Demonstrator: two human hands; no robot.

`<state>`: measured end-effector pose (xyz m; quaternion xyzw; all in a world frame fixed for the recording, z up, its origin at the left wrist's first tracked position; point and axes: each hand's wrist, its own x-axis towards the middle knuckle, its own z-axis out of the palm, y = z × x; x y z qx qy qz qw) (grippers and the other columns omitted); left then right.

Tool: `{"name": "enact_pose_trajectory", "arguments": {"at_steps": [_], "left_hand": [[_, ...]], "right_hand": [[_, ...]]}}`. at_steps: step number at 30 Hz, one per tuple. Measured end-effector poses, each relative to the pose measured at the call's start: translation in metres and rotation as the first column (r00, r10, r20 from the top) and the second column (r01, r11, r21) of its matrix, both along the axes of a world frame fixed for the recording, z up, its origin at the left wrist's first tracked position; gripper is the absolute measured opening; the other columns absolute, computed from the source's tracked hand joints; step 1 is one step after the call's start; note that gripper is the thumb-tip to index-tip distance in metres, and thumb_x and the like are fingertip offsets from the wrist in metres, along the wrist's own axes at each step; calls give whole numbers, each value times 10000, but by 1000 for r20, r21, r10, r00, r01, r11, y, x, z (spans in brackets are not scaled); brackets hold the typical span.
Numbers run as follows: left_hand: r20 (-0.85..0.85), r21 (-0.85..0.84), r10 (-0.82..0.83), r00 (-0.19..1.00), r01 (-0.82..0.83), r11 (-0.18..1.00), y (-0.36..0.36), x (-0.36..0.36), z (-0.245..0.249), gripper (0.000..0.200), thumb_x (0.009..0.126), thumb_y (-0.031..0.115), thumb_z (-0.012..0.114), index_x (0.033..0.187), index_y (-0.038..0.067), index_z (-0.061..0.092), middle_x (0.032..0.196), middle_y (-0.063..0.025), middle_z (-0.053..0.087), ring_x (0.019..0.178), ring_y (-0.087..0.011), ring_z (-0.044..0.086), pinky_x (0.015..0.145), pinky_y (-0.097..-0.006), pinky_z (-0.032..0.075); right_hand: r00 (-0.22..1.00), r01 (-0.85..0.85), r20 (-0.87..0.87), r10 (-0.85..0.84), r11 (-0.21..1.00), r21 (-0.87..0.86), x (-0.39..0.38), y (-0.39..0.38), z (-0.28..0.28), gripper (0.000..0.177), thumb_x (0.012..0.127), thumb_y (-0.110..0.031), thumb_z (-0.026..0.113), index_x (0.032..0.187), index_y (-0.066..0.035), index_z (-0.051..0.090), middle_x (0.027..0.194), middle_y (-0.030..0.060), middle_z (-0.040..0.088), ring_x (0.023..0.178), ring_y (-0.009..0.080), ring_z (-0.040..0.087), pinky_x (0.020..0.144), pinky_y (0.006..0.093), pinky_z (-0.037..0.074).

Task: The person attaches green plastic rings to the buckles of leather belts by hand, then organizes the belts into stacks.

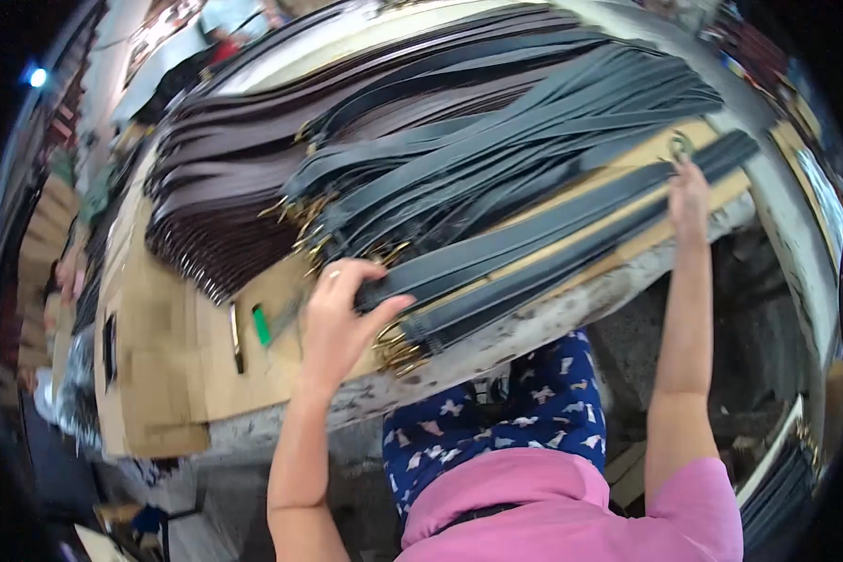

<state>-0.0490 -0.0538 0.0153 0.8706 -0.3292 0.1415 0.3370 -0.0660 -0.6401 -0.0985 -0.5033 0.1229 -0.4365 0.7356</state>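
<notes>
My left hand (335,314) is curved around the near-left end of a dark grey belt (534,225), with thumb and fingers on either side of it. At the far right end of that belt, my right hand (689,201) is closed on a small looped metal piece (681,146), whose kind I cannot make out. Just in front lies a stack of dark belts (553,262), with gold buckles (401,354) beside my left hand. A larger heap of dark grey belts (515,140) lies beyond, gold hardware (300,217) at its left end.
Dark brown belts (225,187) lie layered at the back left of the table. A green-capped item (260,325) and a slim pen-like tool (236,339) rest on cardboard (164,365). The table's worn front edge (281,421) runs before my lap. More straps (777,506) lie low at right.
</notes>
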Motion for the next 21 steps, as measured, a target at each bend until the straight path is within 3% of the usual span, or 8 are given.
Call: {"name": "enact_pose_trajectory", "arguments": {"at_steps": [4,5,10,13,15,18,20,21], "left_hand": [[-103,-61,-67,992,61,996,-15,-3,-25,365,739,202,842,973,15,634,955,-120,652,933,-276,629,828,-364,492],[-124,-27,-67,990,64,998,-17,-3,-35,392,738,236,842,979,15,625,955,-122,639,951,-288,616,838,-379,485],[-61,60,-72,996,75,995,-4,2,-40,338,758,204,816,964,1,640,986,-129,653,981,-302,603,858,-380,481],[-218,-348,-224,950,138,927,1,-7,5,233,790,191,784,752,31,620,750,-70,630,736,-215,601,832,-366,469],[-222,-817,-662,716,234,527,14,-23,45,385,855,361,735,662,81,552,712,-30,613,642,-179,572,845,-441,471],[396,-914,-891,221,183,-361,26,-68,98,479,979,269,591,538,155,442,452,-14,455,383,-117,425,516,-339,488],[519,-828,-854,-36,229,-512,23,-75,125,521,991,111,473,473,133,418,454,-61,477,418,-167,485,528,-372,498],[530,-833,-848,19,199,-516,37,-85,126,460,947,76,496,495,118,428,494,-87,479,471,-219,526,551,-419,501]], "right_hand": [[959,217,-206,-193,971,100,-6,12,34,264,948,-240,669,1097,-22,668,1074,43,651,1075,138,542,980,317,346],[887,353,-265,-379,925,-140,-5,6,24,293,951,-258,666,1131,-27,665,1093,32,645,1069,135,536,967,303,347],[933,144,-277,-228,945,-294,-36,29,0,299,968,-280,646,1114,-21,678,1045,15,638,983,88,525,911,247,356],[929,159,-269,-255,929,-334,-45,67,-2,252,996,-206,605,1154,-17,659,1137,41,638,1074,93,572,982,253,410],[960,196,-154,-235,953,-231,-42,96,-6,210,997,-210,605,1079,-28,668,1047,15,638,1008,78,564,939,253,435],[970,215,-72,-231,960,-180,-36,100,-25,184,999,-185,596,1042,-20,665,1034,22,642,986,87,585,953,281,479],[967,242,-37,-253,952,-187,-36,108,-24,180,1000,-175,594,1038,-14,665,1048,33,645,979,94,591,932,278,490],[969,236,-24,-244,955,-178,-37,105,-26,191,999,-166,593,1061,0,666,1065,52,648,993,110,605,931,288,497]]}}
